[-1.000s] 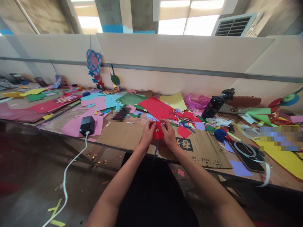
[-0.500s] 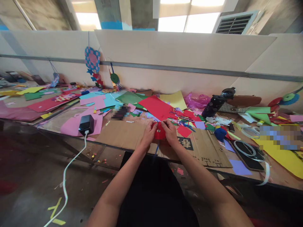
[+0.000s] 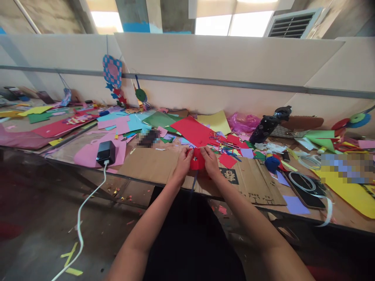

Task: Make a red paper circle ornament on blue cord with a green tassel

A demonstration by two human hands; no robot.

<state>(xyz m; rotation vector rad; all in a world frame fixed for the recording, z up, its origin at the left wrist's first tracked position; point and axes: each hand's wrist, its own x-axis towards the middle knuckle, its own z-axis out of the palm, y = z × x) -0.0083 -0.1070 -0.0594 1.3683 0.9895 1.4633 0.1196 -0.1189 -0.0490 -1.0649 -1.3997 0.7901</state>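
Both of my hands grip one small red paper piece (image 3: 196, 162) over the flattened brown cardboard (image 3: 152, 166) at the table's near edge. My left hand (image 3: 184, 163) pinches its left side, fingers closed. My right hand (image 3: 209, 160) pinches its right side, fingers closed too. A thin blue strip (image 3: 193, 182) hangs down from the red piece between my wrists. Much of the red piece is hidden by my fingers.
Loose coloured paper sheets litter the table, with a large red sheet (image 3: 191, 130) and a yellow sheet (image 3: 215, 121) just behind my hands. A black charger (image 3: 106, 152) with a white cable (image 3: 80, 218) lies left. A black bottle (image 3: 268, 125), tape rolls (image 3: 301, 180) and a phone (image 3: 312, 199) lie right.
My hands stay closed on the red piece and have shifted slightly; the view has tilted a little, so everything sits a bit higher in the frame.
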